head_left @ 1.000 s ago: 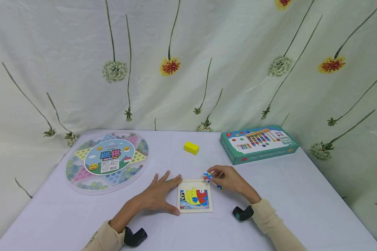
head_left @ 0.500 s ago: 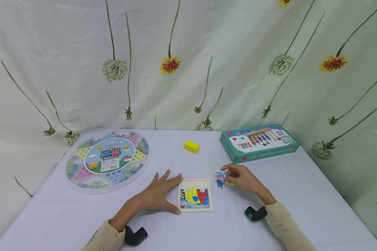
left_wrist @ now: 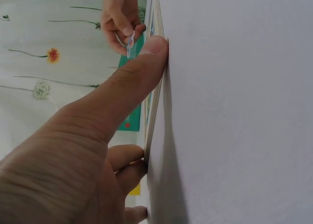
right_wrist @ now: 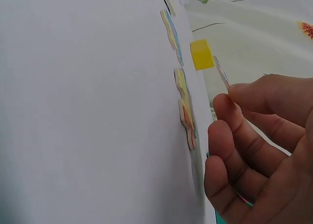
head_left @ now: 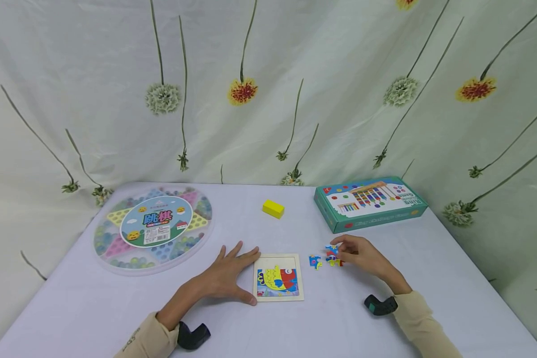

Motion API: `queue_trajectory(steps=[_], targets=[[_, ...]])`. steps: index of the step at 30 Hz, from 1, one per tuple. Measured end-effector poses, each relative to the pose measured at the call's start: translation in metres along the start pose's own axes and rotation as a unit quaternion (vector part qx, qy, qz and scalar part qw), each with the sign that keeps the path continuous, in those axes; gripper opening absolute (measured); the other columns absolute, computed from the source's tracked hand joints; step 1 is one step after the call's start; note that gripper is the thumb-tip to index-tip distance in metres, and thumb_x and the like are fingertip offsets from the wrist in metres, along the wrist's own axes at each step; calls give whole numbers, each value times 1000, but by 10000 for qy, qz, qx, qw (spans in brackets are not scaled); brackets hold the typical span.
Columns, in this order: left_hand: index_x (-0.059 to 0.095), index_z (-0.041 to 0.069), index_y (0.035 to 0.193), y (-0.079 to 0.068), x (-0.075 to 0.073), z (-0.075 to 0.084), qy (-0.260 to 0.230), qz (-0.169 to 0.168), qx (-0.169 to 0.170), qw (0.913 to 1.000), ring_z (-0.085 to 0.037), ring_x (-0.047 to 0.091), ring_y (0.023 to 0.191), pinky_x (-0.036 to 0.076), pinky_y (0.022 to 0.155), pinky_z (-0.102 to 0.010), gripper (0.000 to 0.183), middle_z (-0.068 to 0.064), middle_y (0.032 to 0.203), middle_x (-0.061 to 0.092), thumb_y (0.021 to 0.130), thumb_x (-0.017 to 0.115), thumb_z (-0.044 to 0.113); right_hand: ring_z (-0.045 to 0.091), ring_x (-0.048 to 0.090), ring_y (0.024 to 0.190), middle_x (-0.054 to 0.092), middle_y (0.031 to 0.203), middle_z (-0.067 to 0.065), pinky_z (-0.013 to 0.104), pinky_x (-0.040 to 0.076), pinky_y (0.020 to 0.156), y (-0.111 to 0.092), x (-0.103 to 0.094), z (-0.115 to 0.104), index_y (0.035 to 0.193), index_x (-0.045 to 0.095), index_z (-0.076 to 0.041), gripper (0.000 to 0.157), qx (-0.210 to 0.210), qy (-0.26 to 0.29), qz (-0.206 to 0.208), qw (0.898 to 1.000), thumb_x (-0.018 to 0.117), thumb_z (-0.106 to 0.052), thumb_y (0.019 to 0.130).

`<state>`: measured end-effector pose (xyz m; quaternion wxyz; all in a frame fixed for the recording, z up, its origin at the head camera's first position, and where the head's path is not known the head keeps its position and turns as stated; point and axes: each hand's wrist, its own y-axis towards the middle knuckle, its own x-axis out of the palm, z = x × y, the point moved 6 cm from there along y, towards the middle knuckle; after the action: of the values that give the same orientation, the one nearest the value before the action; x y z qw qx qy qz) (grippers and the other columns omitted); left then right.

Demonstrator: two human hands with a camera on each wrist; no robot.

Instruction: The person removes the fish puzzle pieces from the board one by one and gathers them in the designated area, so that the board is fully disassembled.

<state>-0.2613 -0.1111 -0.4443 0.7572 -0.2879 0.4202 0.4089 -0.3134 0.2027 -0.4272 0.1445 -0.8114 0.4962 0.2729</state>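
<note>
A small wooden puzzle board (head_left: 278, 299) with a yellow and red fish picture lies flat on the table. My left hand (head_left: 225, 276) spreads beside its left side; the thumb touches the near corner and the index fingertip the far one. Right of the board, my right hand (head_left: 362, 254) pinches a blue and red jigsaw piece (head_left: 331, 249) between thumb and index finger. That piece shows edge-on in the right wrist view, held above the table. Below it lie several loose pieces (right_wrist: 186, 121), partly covered by the held piece in the head view. One blue and yellow piece (head_left: 315, 262) lies nearer the board.
A yellow block (head_left: 273, 209) stands beyond the board. Back right is a green game box (head_left: 370, 205); at the left lies a round Chinese checkers set (head_left: 156, 223) with marbles. A flowered cloth (head_left: 268, 99) hangs behind the white table (head_left: 277, 333).
My right hand has moved right with the jigsaw piece, from over the board's far right corner to above the loose pieces, uncovering some of them. My left hand has stayed in place.
</note>
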Motion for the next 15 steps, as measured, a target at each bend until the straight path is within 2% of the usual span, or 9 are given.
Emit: queue_trajectory(steps=[7,15], targets=[[38,16,148,0,0,0,13,0,26,10000,-36,6,147,-6,113,-62,105,1,155,32,62,83,54,13,56,73,59,85,8,21,46,62,-8,-16,5,117,61,0,28,44,-165,16,9999,62,-6,90],[38,17,148,1,0,-1,70,6,-35,10000,-34,5,147,-5,114,-61,105,3,155,31,62,83,55,12,55,73,59,84,7,21,46,64,-17,-29,21,116,60,3,28,327,-324,-282,9985,62,-8,90]])
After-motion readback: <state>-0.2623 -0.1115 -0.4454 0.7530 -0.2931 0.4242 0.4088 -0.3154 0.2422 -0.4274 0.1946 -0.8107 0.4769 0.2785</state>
